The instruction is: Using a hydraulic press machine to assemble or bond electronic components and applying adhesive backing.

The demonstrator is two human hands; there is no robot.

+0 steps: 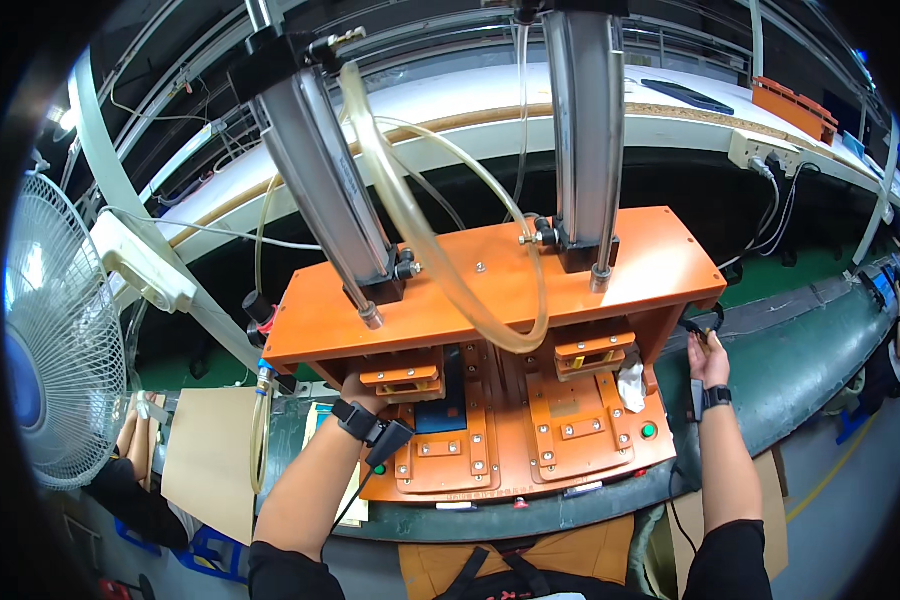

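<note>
An orange two-station pneumatic press (660, 260) stands on the bench in front of me. My left hand (362, 392) reaches into its left station, beside the raised upper block (400, 375); the fingers are hidden there. A flat dark blue piece (440, 414) lies on the left lower fixture, close to that hand. Just outside the press's right wall is my right hand (711, 362), its fingers curled at a small dark thing (707, 322) that I cannot make out. The right lower fixture (582, 428) shows bare orange plates and bolts. Black bands circle both wrists.
Two upright cylinders (587, 130) and a looping clear hose (420, 235) rise above the press. White crumpled material (632, 387) sits at the right station, near a green button (649, 430). A fan (60, 330) and cardboard (210, 460) are at left; a power strip (765, 152) is behind.
</note>
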